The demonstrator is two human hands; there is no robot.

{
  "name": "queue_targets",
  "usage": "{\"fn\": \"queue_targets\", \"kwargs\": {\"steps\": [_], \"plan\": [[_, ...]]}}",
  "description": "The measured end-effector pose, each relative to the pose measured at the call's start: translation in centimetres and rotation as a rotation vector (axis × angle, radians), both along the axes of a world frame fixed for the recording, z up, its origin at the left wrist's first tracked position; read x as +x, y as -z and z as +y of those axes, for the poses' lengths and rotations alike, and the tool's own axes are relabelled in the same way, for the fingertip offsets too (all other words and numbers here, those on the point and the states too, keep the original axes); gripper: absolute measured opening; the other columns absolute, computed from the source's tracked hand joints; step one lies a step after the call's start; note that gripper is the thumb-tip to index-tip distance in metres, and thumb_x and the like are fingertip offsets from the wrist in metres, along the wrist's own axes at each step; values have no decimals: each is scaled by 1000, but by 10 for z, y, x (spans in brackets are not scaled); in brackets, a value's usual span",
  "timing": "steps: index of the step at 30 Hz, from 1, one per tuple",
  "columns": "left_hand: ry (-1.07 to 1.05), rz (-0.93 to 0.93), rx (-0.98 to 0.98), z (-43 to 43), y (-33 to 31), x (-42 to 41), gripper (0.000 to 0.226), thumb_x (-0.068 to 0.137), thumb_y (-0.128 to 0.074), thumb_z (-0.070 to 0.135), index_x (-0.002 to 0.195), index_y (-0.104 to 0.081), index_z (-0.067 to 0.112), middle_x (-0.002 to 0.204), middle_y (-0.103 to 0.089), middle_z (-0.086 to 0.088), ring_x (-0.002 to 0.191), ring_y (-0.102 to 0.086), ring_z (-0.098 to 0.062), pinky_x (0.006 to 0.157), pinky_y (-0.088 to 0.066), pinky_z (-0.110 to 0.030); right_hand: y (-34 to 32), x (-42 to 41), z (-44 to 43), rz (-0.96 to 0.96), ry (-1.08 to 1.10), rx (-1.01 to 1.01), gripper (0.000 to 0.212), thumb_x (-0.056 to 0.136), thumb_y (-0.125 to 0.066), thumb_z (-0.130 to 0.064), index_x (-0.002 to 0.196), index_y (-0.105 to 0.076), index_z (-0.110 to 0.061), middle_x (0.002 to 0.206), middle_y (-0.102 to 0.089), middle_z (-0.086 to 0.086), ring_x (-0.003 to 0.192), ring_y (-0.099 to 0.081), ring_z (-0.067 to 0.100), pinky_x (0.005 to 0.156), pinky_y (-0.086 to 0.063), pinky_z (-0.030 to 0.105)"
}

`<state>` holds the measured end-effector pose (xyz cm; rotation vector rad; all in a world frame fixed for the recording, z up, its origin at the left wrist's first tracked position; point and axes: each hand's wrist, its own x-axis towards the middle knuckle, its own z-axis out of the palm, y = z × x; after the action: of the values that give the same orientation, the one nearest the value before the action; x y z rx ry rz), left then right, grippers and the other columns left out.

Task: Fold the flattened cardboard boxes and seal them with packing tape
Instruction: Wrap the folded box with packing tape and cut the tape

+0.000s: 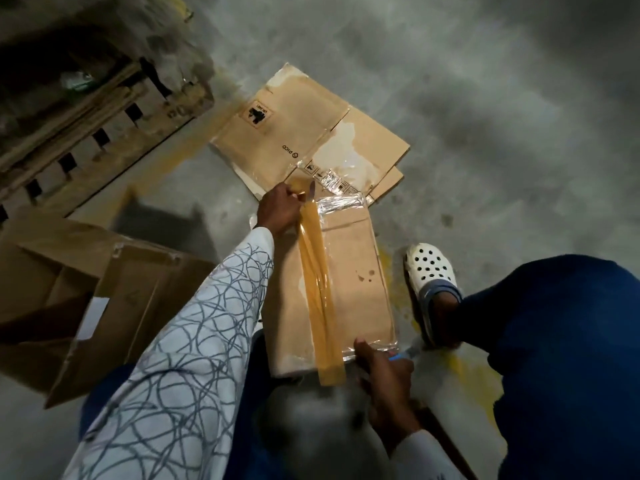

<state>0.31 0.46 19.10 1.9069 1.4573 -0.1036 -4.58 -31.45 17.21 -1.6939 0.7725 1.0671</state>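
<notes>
Box (pixel 349 271) lies closed on the floor (pixel 485 98) between the person's knees, with a brown tape (pixel 317 289) strip running along its seam from the far edge to the near one, where the end hangs over. The left hand (pixel 278 211) is at the far edge, its fingers (pixel 289 197) clamped on the tape, on what seems to be the roll. The right hand (pixel 384 374) is at the near edge, thumb resting on the box just beside the strip and the fingers curled round a small blue tool (pixel 401 356); whether it is a cutter I cannot tell.

The step in hand looks like laying and finishing this seam strip. To do it well, the left hand should keep the tape taut and centred over the seam while the right pins the near end, then rubs along the strip so no ripples stay; the middle looks creased. The far end wants enough overhang to fold down the side before cutting. Flat cartons (pixel 294 133) wait just beyond the box.
</notes>
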Motion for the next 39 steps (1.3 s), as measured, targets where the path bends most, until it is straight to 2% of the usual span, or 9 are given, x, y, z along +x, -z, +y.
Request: {"fn": "queue_targets", "kwargs": {"steps": [5, 10, 14, 17, 21, 26, 31, 35, 39], "plan": [[-167, 45, 65, -1, -20, -31, 34, 94, -53, 29, 123, -65, 15, 128, -65, -11, 115, -59, -35, 96, -46, -39, -49, 45, 14, -292, -218, -226, 56, 79, -82, -31, 117, -44, -18, 109, -60, 4, 104, -63, 29, 90, -44, 34], [-501, -24, 67, -7, -57, -103, 34, 97, -50, 18, 121, -65, 0, 129, -62, -23, 120, -58, -39, 98, -45, -39, -83, 107, 63, -579, -503, -296, 74, 81, -74, -47, 131, -37, -7, 128, -62, 19, 117, -59, 41, 99, -43, 44], [-777, -264, -31, -59, -49, -160, 39, 81, -49, 35, 106, -65, 11, 122, -66, -19, 113, -62, -35, 100, -50, -48, -101, 152, 114, -808, -772, -216, 76, 82, -71, -56, 132, -38, -10, 125, -65, 10, 113, -62, 38, 104, -42, 48], [-967, -383, -169, -90, 8, -199, 64, 68, -55, 56, 114, -62, 13, 114, -69, -17, 104, -67, -40, 86, -57, -58, -97, 160, 139, -947, -943, -192, 86, 80, -69, -61, 136, -36, -4, 122, -67, 9, 112, -62, 41, 102, -43, 53], [-1050, -377, -183, -123, 23, -207, 71, 59, -71, 66, 111, -64, 20, 106, -72, -3, 92, -71, -27, 86, -58, -48, -65, 156, 137, -935, -1139, -200, 80, 84, -66, -58, 134, -36, -5, 123, -67, 8, 114, -62, 38, 99, -44, 49], [-967, -331, -230, -130, 57, -223, 66, 48, -77, 48, 108, -65, 23, 94, -75, 0, 85, -73, -24, 83, -60, -52, -28, 152, 116, -709, -1151, -88, 63, 84, -73, -49, 126, -43, -13, 117, -57, 1, 121, -53, 32, 105, -38, 49], [-967, -184, -127, -141, 5, -199, 57, 70, -83, 37, 117, -60, 14, 116, -70, -9, 102, -67, -30, 93, -54, -39, -27, 125, 93, -1215, -905, -381, 42, 81, -76, -31, 111, -53, -13, 127, -53, 10, 119, -48, 34, 97, -38, 45], [-1061, -155, -106, -146, -1, -194, 49, 82, -79, 31, 120, -60, 8, 123, -66, -14, 111, -62, -35, 86, -44, -31, -17, 93, 93, -997, -789, -230, 29, 95, -61, -32, 110, -45, -13, 97, -67, 16, 92, -63, 40, 78, -48, 43], [-1057, -205, -159, -142, -1, -200, 51, 77, -83, 31, 118, -60, 12, 118, -67, -9, 107, -64, -31, 87, -48, -29, -16, 101, 98, -903, -846, -278, 28, 97, -61, -27, 113, -47, -10, 101, -66, 16, 99, -63, 39, 78, -43, 37]]}}
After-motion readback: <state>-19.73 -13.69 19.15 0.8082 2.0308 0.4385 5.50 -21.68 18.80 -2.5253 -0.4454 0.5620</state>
